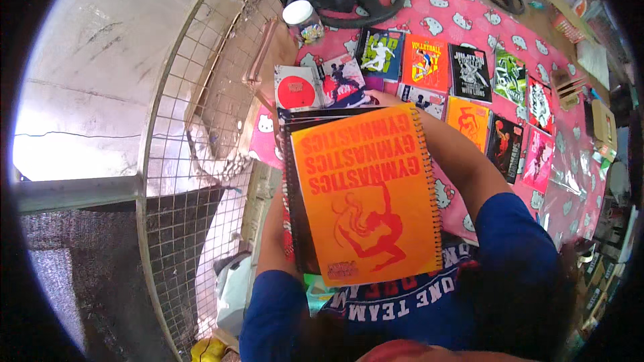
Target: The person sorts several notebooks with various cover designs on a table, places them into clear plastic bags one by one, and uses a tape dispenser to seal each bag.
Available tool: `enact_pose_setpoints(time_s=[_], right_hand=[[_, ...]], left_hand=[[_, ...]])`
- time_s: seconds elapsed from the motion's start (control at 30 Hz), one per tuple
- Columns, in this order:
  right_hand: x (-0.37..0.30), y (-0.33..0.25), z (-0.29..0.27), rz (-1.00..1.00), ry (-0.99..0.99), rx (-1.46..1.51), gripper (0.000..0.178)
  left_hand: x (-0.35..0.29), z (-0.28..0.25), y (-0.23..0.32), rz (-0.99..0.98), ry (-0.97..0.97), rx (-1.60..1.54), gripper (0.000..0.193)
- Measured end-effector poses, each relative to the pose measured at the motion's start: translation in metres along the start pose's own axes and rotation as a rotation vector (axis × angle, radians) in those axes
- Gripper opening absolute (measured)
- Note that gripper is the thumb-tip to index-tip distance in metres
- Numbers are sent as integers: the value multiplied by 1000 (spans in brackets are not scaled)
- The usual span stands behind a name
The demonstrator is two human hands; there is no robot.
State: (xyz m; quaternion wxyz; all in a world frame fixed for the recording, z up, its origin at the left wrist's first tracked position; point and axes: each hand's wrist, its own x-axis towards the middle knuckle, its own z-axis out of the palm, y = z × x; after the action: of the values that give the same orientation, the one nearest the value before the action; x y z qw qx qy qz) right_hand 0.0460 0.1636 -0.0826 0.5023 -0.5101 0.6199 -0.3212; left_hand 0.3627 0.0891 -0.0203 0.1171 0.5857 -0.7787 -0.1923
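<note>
Here's the orange spiral notebook (382, 221) topping a stack (306, 241) before the blue shirt (382, 318), right hand (384, 98) by a pink-and-navy notebook (343, 80) (can't tell if it's gripping), left hand hidden, state unseen

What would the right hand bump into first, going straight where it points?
Likely the pink-and-navy notebook, just ahead of the right hand; depth is unclear, and they may already be touching.

Clear, white-lidded jar (306, 25) near a black ring-shaped base (360, 23) atop pink cat-print tablecloth (416, 20); at left, rusty wire mesh (171, 228); below, yellow bundle (209, 350).
</note>
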Motion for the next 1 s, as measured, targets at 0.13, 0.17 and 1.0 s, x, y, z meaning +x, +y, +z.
enact_pose_setpoints(time_s=[0.13, 0.17, 1.0], right_hand=[[17, -33, 29, 241, 224, -393, 72], [19, -31, 26, 168, 154, -256, 62], [-26, -46, 2, 295, 459, -760, 67]], left_hand=[[-18, 5, -2, 51, 73, -124, 54], [-15, 9, 5, 83, 83, -164, 54], [-223, -280, 158, 49, 791, -1100, 59]])
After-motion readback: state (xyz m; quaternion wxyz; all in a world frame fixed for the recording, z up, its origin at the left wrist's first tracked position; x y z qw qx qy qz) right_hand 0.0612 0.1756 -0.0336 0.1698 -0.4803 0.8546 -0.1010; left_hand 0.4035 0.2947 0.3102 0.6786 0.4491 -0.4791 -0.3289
